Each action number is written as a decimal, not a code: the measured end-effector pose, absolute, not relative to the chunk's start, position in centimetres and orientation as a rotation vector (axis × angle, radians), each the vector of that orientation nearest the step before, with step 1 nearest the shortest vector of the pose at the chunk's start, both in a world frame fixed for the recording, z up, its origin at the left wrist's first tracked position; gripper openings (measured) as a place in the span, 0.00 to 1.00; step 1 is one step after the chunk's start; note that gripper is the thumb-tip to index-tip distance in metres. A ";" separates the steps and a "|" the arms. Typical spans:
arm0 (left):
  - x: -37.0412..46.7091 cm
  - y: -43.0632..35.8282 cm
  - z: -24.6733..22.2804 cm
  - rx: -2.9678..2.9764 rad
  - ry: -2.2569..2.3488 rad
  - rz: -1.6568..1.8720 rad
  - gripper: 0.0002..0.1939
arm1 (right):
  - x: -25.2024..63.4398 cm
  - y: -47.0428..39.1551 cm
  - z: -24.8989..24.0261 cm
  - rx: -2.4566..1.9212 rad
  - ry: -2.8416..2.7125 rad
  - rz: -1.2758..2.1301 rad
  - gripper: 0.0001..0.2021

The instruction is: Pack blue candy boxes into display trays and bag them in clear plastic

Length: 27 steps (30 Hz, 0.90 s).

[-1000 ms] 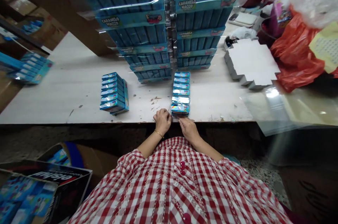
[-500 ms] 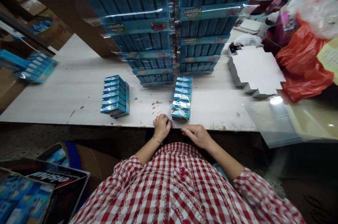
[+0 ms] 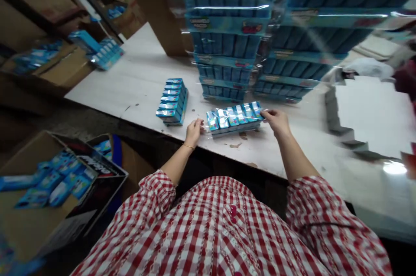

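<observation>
A display pack of small blue candy boxes (image 3: 234, 118) in clear plastic wrap lies crosswise near the table's front edge. At its right end, my right hand (image 3: 277, 122) is closed, thumb and fingers pinching the wrap at the pack's corner. My left hand (image 3: 194, 132) is at the other end with its fingers pinched together, apparently on the loose end of the plastic wrap (image 3: 208, 128); the film is hard to make out there. Left of that hand stands another display pack (image 3: 172, 102), with its row of boxes pointing away from me.
Tall stacks of wrapped blue display packs (image 3: 224, 44) rise behind. A pile of white cardboard cutouts (image 3: 373, 115) and clear plastic sheets (image 3: 373, 193) lie right. Another pack (image 3: 105, 54) sits at far left. An open carton (image 3: 35, 228) of blue packets stands below, left.
The wrapped pack has turned from lengthwise to crosswise. My hands have moved apart to its two ends, both now at the wrap. The view has swung, shifting the table's things rightward.
</observation>
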<state>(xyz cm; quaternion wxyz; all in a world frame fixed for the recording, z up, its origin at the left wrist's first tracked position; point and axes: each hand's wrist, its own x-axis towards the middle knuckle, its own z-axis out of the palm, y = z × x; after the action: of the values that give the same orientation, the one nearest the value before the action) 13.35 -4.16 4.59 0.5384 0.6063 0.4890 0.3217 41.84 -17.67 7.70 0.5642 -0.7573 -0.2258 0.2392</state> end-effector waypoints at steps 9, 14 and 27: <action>15.3 -5.6 9.1 1.308 1.016 0.719 0.12 | 40.7 -18.4 8.9 -1.641 -0.300 0.635 0.19; 14.6 -6.7 9.5 1.504 0.954 0.841 0.08 | 39.7 -19.9 9.0 -1.558 -0.364 0.541 0.18; 15.5 -4.7 13.2 0.934 0.930 0.560 0.18 | 38.4 -22.9 9.1 -1.453 -0.279 0.733 0.13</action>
<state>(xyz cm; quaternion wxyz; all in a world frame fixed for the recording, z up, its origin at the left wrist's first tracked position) 15.52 -4.74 13.16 0.7545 0.4281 0.4262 0.2566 38.43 -22.92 9.11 0.6780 -0.6468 -0.1241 0.3264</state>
